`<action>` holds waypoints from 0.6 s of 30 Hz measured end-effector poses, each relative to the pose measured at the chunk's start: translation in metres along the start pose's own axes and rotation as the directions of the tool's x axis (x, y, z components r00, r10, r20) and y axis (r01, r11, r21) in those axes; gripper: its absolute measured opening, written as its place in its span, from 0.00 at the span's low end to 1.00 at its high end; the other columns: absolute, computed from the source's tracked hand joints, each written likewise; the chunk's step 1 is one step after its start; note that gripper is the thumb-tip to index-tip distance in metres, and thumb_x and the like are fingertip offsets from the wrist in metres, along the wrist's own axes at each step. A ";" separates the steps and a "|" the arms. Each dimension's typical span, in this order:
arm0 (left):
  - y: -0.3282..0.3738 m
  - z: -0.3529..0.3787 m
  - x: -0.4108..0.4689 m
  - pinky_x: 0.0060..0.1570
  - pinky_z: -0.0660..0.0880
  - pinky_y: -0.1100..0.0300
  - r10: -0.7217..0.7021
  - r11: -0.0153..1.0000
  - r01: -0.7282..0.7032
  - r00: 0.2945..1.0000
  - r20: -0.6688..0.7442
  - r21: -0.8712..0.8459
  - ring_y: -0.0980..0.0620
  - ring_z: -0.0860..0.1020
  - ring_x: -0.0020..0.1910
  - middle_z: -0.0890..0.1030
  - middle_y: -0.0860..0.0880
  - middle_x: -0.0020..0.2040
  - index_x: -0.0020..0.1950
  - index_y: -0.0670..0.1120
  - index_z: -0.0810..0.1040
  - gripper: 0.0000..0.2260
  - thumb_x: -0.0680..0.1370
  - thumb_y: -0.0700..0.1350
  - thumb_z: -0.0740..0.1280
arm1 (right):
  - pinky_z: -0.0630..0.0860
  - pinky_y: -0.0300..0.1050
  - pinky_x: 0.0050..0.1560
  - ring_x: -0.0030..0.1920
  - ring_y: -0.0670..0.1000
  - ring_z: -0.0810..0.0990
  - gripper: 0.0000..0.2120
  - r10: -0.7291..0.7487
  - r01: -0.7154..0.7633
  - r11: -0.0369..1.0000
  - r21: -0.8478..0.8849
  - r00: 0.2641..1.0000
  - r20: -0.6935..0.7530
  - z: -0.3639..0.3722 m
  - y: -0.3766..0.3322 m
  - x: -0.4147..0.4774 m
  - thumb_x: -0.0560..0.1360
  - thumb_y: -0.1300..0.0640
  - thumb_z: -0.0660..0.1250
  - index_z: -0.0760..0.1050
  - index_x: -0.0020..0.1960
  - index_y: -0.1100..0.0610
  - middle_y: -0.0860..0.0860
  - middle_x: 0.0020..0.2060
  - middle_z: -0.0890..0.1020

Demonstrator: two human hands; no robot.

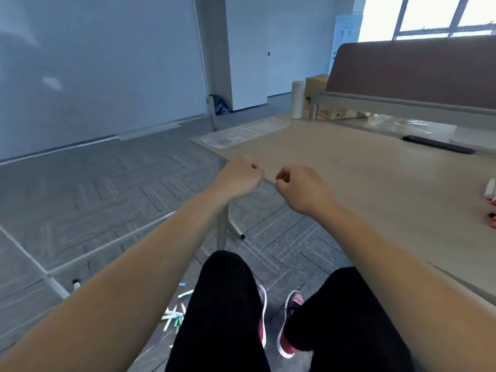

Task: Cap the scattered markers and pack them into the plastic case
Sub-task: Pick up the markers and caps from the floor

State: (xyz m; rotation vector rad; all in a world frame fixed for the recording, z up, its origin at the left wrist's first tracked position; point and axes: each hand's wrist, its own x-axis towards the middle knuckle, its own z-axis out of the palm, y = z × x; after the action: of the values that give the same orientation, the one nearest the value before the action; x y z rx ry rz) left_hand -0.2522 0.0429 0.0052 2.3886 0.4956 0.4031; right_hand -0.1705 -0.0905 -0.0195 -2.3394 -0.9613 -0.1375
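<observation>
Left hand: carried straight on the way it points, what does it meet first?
Most likely the table: the left hand, fingers curled, aims forward over its near edge. Beyond lies the clear plastic case at the far corner. Height above the tabletop is unclear, so it might pass over.

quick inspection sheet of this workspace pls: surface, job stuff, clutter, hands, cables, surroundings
surface: light wooden table
job's things: floor markers scattered by the feet; table markers at the right edge; clear plastic tray on the far corner, possibly the case
clutter: crumpled clear plastic; black slot in the tabletop
hands: left hand and right hand over the table edge, fingers curled, nothing seen in them
cables: nothing seen
surroundings: grey carpet, cardboard box, window
</observation>
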 end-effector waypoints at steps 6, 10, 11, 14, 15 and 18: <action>-0.040 -0.017 -0.007 0.33 0.66 0.55 -0.116 0.991 0.122 0.987 -0.108 0.051 0.49 0.71 0.29 0.75 0.41 0.33 0.36 0.42 0.76 0.08 0.75 0.42 0.62 | 0.77 0.47 0.43 0.43 0.56 0.80 0.09 -0.096 0.093 0.993 0.071 0.995 0.039 0.036 -0.022 0.016 0.78 0.55 0.62 0.80 0.49 0.55 0.53 0.42 0.83; -0.074 -0.017 -0.012 0.34 0.70 0.55 -0.221 0.971 0.231 0.965 -0.143 0.055 0.48 0.73 0.31 0.78 0.39 0.35 0.44 0.33 0.79 0.12 0.75 0.43 0.63 | 0.74 0.47 0.39 0.42 0.54 0.78 0.09 -0.142 0.130 0.984 0.119 0.984 0.103 0.071 -0.026 0.020 0.78 0.54 0.61 0.78 0.50 0.55 0.52 0.43 0.82; -0.082 -0.016 -0.014 0.34 0.71 0.55 -0.241 0.967 0.250 0.960 -0.141 0.054 0.48 0.74 0.31 0.79 0.40 0.35 0.44 0.34 0.79 0.12 0.76 0.43 0.63 | 0.70 0.45 0.36 0.41 0.54 0.77 0.09 -0.150 0.135 0.983 0.126 0.982 0.119 0.080 -0.026 0.021 0.78 0.54 0.61 0.78 0.50 0.55 0.52 0.43 0.81; -0.102 -0.014 -0.021 0.34 0.73 0.55 -0.281 0.952 0.294 0.950 -0.137 0.081 0.47 0.75 0.31 0.81 0.41 0.37 0.44 0.36 0.80 0.10 0.76 0.41 0.63 | 0.69 0.44 0.35 0.40 0.53 0.78 0.09 -0.154 0.125 0.977 0.171 0.974 0.165 0.106 -0.031 0.025 0.78 0.55 0.61 0.79 0.50 0.55 0.52 0.41 0.81; -0.109 -0.013 -0.023 0.35 0.74 0.55 -0.294 0.947 0.308 0.947 -0.132 0.097 0.48 0.75 0.31 0.82 0.41 0.37 0.45 0.37 0.81 0.10 0.77 0.41 0.63 | 0.73 0.46 0.37 0.41 0.53 0.79 0.09 -0.157 0.122 0.974 0.190 0.971 0.179 0.115 -0.033 0.026 0.78 0.55 0.61 0.79 0.49 0.55 0.52 0.42 0.81; -0.137 -0.012 -0.027 0.32 0.74 0.58 -0.361 0.923 0.372 0.926 -0.112 0.098 0.49 0.75 0.30 0.82 0.42 0.37 0.47 0.37 0.81 0.10 0.77 0.41 0.62 | 0.79 0.49 0.42 0.42 0.53 0.80 0.08 -0.166 0.116 0.971 0.211 0.958 0.235 0.146 -0.042 0.032 0.77 0.56 0.61 0.79 0.48 0.55 0.51 0.42 0.82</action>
State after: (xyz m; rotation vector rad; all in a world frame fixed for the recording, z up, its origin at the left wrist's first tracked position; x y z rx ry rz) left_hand -0.3144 0.1349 -0.0801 2.3251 1.0153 0.3219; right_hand -0.1934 0.0350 -0.1084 -2.1394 -1.2084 0.1948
